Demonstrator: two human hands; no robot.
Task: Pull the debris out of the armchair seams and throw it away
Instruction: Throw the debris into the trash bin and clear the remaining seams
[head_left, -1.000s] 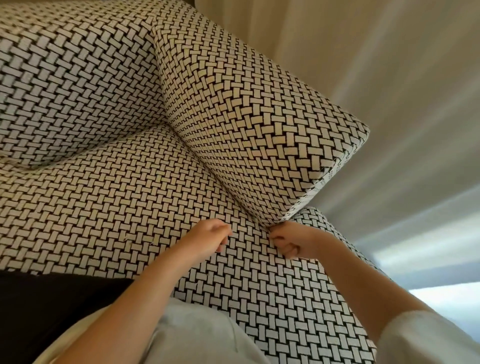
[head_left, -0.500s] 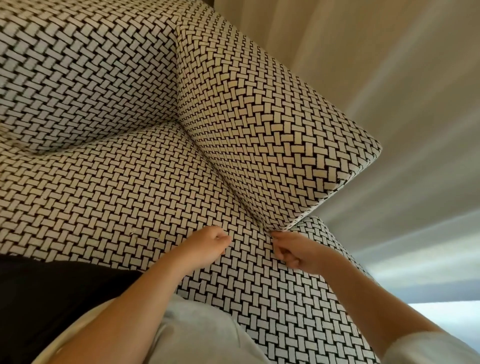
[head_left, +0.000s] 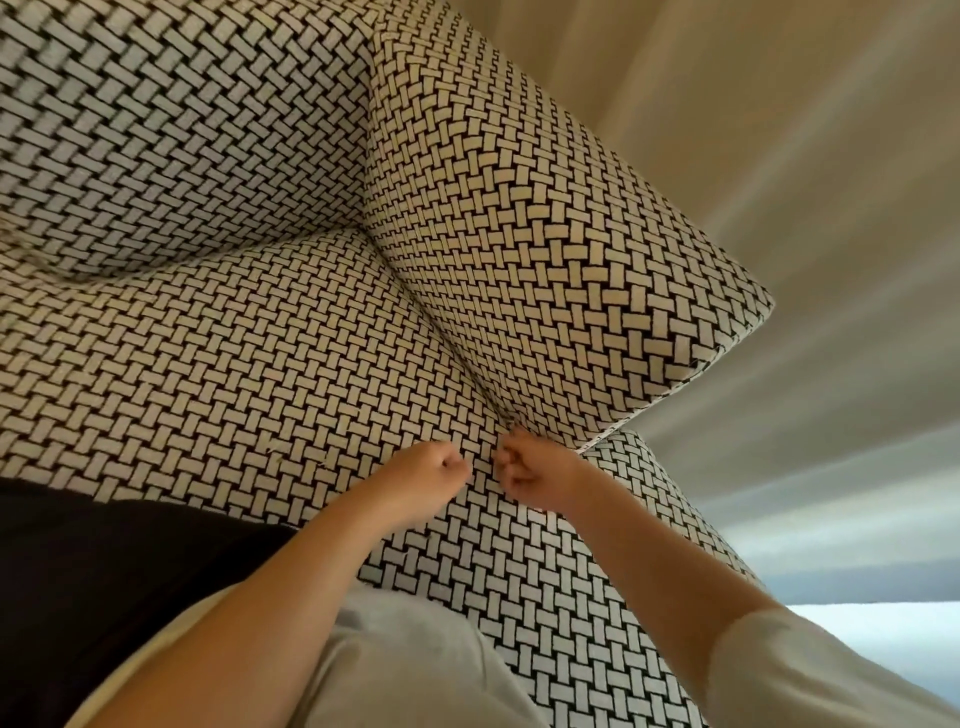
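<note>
Head view: the armchair (head_left: 260, 338), covered in black-and-white basket-weave cloth, fills most of the frame. Its seam (head_left: 447, 343) between seat and armrest (head_left: 545, 249) runs toward 5 o'clock and ends at the right hand (head_left: 530, 473). That hand's fingers are curled; I cannot tell whether they pinch anything. Just beside it at 9 o'clock, the left hand (head_left: 431, 478) is clenched in a fist. Tiny pale specks (head_left: 270, 450) lie on the seat at 9 o'clock of that fist, apart from both hands.

L hand (head_left: 432, 475) fisted, R hand (head_left: 537, 477) curled
</note>
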